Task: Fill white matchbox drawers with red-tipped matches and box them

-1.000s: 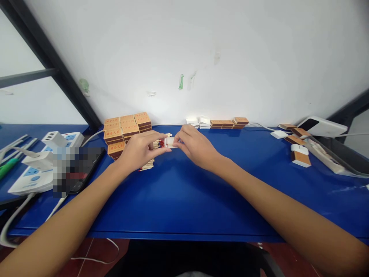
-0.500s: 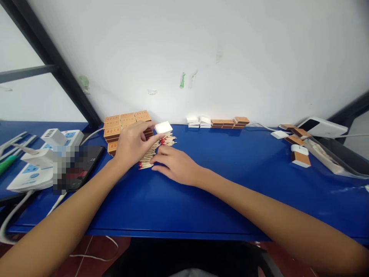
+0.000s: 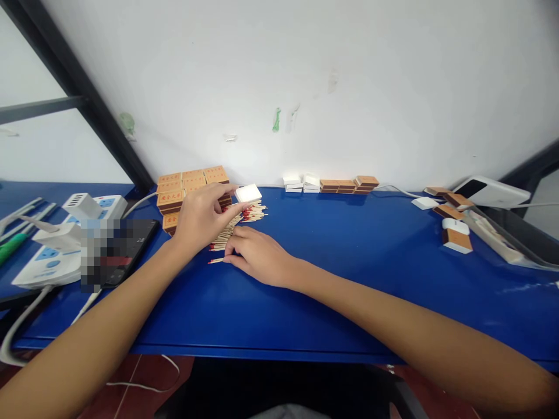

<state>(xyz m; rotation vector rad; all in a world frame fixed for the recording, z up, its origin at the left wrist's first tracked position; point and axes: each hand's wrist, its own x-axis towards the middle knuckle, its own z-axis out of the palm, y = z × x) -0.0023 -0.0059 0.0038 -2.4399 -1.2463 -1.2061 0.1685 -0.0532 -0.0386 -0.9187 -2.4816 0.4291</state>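
Note:
My left hand point(image 3: 201, 214) is closed, with thumb and fingers gripping a small white matchbox tray point(image 3: 248, 193) by its left side above the heap. My right hand point(image 3: 262, 256) is closed in a pinch on matches point(image 3: 215, 261), whose red heads point left; how many is hard to tell. Just behind these fingers lies a pile of loose red-headed matches point(image 3: 223, 240), partly covered by both hands. More matches point(image 3: 255, 213) lie below the tray. Stacked orange-brown matchboxes point(image 3: 170, 201) stand at the left against the wall, partly behind my left hand.
White trays point(image 3: 293, 184) and a row of matchboxes point(image 3: 338, 186) line the wall. Several loose boxes point(image 3: 456, 240) and a grey container point(image 3: 515, 233) are at the right. A power strip point(image 3: 48, 262) and a phone point(image 3: 131, 256) sit at the left on the blue table point(image 3: 349, 320).
My right hand has shifted slightly left and toward me, its fingertips closing on matches drawn away from the pile's near edge. My left hand keeps the tray in place.

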